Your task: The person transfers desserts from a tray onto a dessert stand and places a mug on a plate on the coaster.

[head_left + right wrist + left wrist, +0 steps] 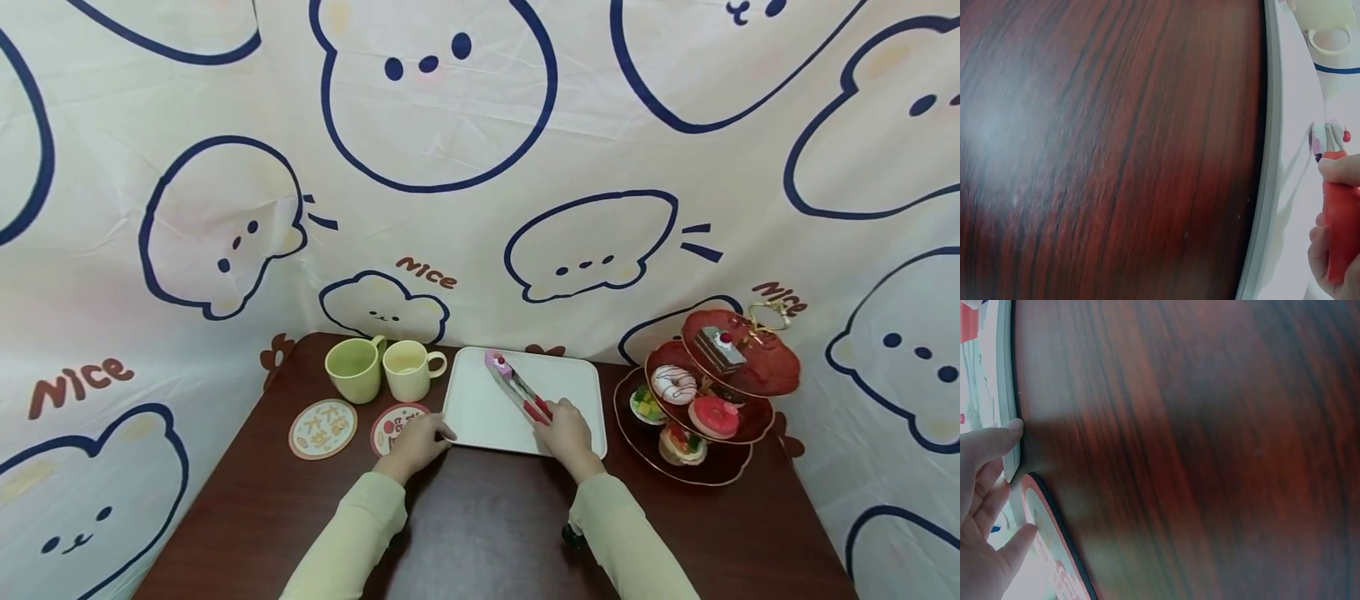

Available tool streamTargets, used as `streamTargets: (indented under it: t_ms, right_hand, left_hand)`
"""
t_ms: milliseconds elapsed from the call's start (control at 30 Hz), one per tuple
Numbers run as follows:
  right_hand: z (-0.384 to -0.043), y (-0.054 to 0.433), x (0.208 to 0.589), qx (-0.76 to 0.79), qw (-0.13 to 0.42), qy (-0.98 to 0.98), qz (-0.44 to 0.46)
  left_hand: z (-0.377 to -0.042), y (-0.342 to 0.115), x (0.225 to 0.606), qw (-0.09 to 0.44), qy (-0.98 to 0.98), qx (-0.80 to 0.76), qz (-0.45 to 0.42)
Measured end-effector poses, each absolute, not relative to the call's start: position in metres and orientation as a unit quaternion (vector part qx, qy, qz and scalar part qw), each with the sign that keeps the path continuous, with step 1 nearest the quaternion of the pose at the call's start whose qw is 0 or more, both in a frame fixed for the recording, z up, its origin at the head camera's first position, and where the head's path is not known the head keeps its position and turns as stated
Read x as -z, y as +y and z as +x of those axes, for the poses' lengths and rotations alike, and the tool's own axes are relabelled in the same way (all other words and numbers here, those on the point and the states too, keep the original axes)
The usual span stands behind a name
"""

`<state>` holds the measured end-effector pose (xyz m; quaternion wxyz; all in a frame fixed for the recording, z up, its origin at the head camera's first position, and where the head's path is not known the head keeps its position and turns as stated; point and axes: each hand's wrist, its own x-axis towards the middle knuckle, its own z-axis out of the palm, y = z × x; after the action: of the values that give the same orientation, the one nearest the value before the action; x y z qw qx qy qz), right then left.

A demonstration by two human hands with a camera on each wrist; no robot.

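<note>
In the head view my right hand (566,433) grips red-handled tongs (536,408) above a white tray (468,417). The red handle (1340,225) fills the palm in the right wrist view. Between the tong tips is a small pink-and-white cake piece (497,362) with a red cherry, close over the tray's far left part. My left hand (416,443) holds the tray's near left corner. In the left wrist view its thumb lies on the rim and other fingers curl by the corner, one fingertip touching a round coaster (1054,550).
A green mug (354,371) and a cream mug (408,375) stand behind two round coasters, one a beige-rimmed coaster (322,429). At the right rises a three-tier red stand (772,367) with a cake slice (720,350), donuts and cupcakes. A patterned cloth (465,225) hangs behind the table.
</note>
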<state>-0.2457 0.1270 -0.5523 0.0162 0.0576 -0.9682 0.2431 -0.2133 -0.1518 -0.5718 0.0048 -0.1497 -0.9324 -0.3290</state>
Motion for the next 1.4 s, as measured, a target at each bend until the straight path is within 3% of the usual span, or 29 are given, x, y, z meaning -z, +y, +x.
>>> streamTargets:
  t_ms: [800,1400]
  right_hand:
    - [-0.229,0.174,0.527,-0.206,0.029,-0.974,0.084]
    - [-0.195,0.22,0.479,-0.207,0.052,-0.971,0.105]
  left_hand:
    - [-0.215,-0.152,0.572,-0.002,-0.935,0.324,-0.144]
    - [-0.215,-0.152,0.574,0.0,-0.936,0.324,-0.14]
